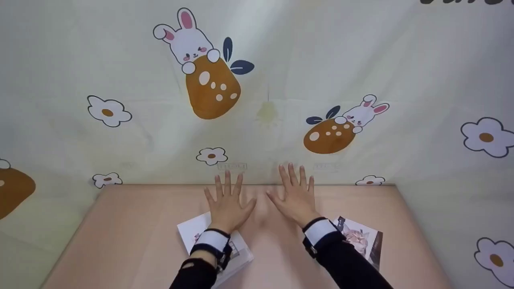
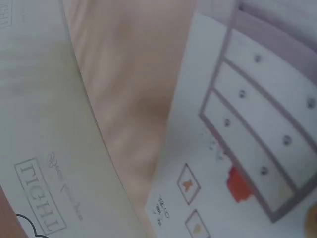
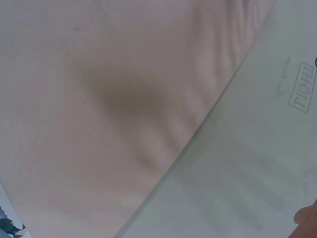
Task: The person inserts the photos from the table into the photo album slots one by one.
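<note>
My left hand (image 1: 229,206) is held out with its fingers straight and spread, holding nothing. Under its wrist lies a white printed item (image 1: 237,265), a booklet or flat box, partly hidden by the arm. A drawing of a chest of drawers (image 2: 267,109) shows on this white surface in the left wrist view. Beside it, my right hand (image 1: 296,198) also has straight, spread fingers and grips nothing. A picture card or book (image 1: 359,241) with a pinkish picture lies by the right wrist, partly covered by the sleeve. One fingertip (image 3: 304,217) enters the right wrist view.
A pink tabletop (image 1: 132,224) spans the lower part of the head view. Behind its far edge hangs a pale cloth (image 1: 281,60) printed with rabbits and flowers, which continues down both sides. Each wrist wears a black and white band (image 1: 321,230).
</note>
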`<state>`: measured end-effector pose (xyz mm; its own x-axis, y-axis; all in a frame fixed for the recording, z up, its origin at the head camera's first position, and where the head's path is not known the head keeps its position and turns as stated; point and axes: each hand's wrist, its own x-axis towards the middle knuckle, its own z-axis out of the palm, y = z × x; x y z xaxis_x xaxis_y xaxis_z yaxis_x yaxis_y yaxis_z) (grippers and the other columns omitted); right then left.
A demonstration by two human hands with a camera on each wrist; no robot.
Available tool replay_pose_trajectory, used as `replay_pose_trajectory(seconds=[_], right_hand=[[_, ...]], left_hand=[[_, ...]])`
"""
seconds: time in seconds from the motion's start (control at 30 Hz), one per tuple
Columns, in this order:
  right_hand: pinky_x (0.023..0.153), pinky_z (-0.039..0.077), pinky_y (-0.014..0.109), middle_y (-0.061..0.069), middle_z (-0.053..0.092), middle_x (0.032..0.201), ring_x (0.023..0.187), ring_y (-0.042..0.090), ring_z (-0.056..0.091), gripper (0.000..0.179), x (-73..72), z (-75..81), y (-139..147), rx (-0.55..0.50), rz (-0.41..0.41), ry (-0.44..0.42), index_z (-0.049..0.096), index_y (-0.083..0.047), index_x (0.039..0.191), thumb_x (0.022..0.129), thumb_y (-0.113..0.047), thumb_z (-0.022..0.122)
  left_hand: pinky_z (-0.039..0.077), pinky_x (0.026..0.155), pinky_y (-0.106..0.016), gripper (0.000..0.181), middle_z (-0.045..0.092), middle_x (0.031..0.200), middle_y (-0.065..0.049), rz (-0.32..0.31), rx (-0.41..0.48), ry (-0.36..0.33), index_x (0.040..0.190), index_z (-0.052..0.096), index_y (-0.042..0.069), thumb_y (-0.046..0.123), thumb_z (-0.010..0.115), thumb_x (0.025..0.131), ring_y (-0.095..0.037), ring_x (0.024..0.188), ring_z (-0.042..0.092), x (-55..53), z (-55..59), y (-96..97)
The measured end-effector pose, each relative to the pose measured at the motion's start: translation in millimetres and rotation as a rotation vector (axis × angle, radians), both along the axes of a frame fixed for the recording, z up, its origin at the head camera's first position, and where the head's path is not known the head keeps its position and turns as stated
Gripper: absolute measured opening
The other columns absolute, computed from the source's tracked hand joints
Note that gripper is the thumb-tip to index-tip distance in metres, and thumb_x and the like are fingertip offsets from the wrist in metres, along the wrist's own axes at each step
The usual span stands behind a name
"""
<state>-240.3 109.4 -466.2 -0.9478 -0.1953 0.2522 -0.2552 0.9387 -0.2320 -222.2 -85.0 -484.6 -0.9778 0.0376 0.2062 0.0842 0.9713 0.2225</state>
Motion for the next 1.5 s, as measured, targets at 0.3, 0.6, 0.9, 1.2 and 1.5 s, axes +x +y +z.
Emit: replay_pose_trajectory(seconds=[0.3,0.6,0.9,1.2,1.5], right_hand=[[0.107,0.007,0.052,0.011,0.017,0.15,0.137,0.035,0.006,0.081,15.3,-9.2,-18,-0.105,0.076,-0.008,0.018,-0.012,0.147,0.086,-0.06,0.042],[0.107,0.013,0.051,0.019,0.014,0.149,0.136,0.038,0.005,0.082,38.5,-24.9,-37,-0.212,0.155,-0.085,0.023,-0.006,0.144,0.085,-0.057,0.048],[0.107,0.013,0.051,0.02,0.019,0.148,0.135,0.038,0.012,0.086,58.6,-47.2,-55,-0.207,0.231,-0.243,0.022,-0.001,0.143,0.086,-0.061,0.043],[0.105,0.013,0.056,0.021,0.029,0.144,0.134,0.039,0.017,0.084,75.8,-66.3,-67,-0.233,0.273,-0.461,0.028,0.002,0.14,0.086,-0.059,0.044],[0.105,0.006,0.057,0.023,0.019,0.147,0.135,0.04,0.01,0.081,91.9,-72.4,-70,-0.215,0.285,-0.549,0.035,0.0,0.138,0.085,-0.06,0.045]], left_hand=[[-0.016,0.097,-0.063,0.085,0.001,0.151,-0.017,0.061,0.13,-0.111,0.147,0.017,0.012,0.058,0.048,0.083,-0.041,0.135,-0.008,41.6,-11.5,-27.0],[-0.012,0.096,-0.066,0.094,-0.003,0.149,-0.024,0.163,0.285,-0.217,0.145,0.013,0.002,0.053,0.058,0.079,-0.047,0.132,-0.01,82.0,-10.0,-43.5],[0.004,0.096,-0.07,0.104,-0.008,0.144,-0.034,0.201,0.484,-0.26,0.142,0.005,-0.007,0.042,0.068,0.075,-0.054,0.129,-0.006,111.4,-15.4,-59.8],[0.007,0.1,-0.064,0.125,-0.016,0.138,-0.039,0.205,0.827,-0.207,0.137,-0.014,-0.01,0.022,0.081,0.063,-0.057,0.126,-0.009,127.2,-35.5,-57.9],[0.024,0.097,-0.06,0.137,-0.027,0.14,-0.031,0.215,0.8,-0.286,0.143,-0.012,0.01,0.013,0.086,0.047,-0.056,0.126,-0.011,131.9,-48.3,-50.4]])
